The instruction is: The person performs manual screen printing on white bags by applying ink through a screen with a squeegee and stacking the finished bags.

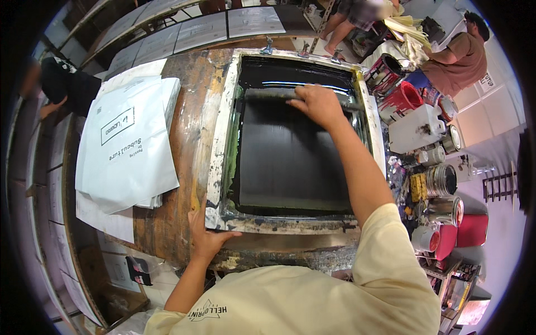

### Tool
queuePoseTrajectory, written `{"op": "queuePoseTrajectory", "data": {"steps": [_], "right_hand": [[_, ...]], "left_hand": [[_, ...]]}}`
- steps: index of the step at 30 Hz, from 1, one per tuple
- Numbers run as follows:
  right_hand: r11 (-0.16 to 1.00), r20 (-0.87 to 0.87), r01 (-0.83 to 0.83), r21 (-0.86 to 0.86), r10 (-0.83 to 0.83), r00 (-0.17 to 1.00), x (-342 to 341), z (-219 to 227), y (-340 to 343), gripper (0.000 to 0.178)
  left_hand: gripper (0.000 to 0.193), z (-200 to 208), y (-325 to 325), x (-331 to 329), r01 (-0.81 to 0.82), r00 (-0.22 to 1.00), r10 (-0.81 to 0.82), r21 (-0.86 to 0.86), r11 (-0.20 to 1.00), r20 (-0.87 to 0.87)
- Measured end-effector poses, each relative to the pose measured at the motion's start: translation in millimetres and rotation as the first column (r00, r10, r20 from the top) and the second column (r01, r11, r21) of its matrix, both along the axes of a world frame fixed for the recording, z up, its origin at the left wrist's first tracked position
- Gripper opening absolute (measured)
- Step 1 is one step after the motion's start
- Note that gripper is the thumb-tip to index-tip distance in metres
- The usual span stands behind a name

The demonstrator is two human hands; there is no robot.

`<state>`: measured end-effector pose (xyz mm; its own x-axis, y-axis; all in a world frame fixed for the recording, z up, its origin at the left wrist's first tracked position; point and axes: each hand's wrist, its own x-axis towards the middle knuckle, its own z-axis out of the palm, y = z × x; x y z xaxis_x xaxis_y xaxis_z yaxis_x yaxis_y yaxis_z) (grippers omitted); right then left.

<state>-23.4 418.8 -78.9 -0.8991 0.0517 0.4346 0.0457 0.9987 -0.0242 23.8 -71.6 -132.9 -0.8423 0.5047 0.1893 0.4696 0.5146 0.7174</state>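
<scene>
A screen printing frame (pixel 218 162) with worn, ink-stained white bars lies on the table before me. Its dark mesh (pixel 285 167) is coated in black, with glossy ink pooled along the far end. My right hand (pixel 319 104) reaches over the mesh, closed on a dark squeegee (pixel 267 95) that spans the mesh near its far end. Part of the squeegee is hidden beneath that hand. At the frame's near left corner, my left hand (pixel 207 241) grips the bar, fingers up the side and thumb along the near edge.
White printed plastic bags (pixel 128 145) are stacked on the stained wooden table (pixel 187 125) to the left. Paint cans (pixel 441 180), a red-smeared bucket (pixel 403 100) and a white jug (pixel 416 128) crowd the right side. Hinge clamps (pixel 303 50) stand at the frame's far edge. Other people are nearby.
</scene>
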Motion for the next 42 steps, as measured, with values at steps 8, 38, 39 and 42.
{"op": "queuePoseTrajectory", "data": {"steps": [8, 38, 39, 42], "right_hand": [[0.99, 0.283, 0.106, -0.093, -0.075, 0.956, 174, 45, -167, 0.038], [0.989, -0.221, 0.141, 0.048, -0.127, 0.967, 119, 297, -132, 0.04], [0.987, -0.182, 0.151, -0.054, -0.158, 0.971, 119, 300, -129, 0.041], [0.989, -0.191, 0.139, -0.042, -0.145, 0.971, 115, 303, -117, 0.047]], "left_hand": [[0.124, 3, 7, -2, 0.0, 0.992, -0.019, 0.162, 0.987, 0.121], [0.085, 82, 84, 20, 0.15, 0.963, -0.209, -0.307, 0.94, -0.168], [0.075, 91, 97, 7, 0.162, 0.964, -0.192, -0.168, 0.972, -0.184], [0.04, 114, 127, -19, 0.148, 0.927, -0.105, 0.095, 0.984, -0.359]]}}
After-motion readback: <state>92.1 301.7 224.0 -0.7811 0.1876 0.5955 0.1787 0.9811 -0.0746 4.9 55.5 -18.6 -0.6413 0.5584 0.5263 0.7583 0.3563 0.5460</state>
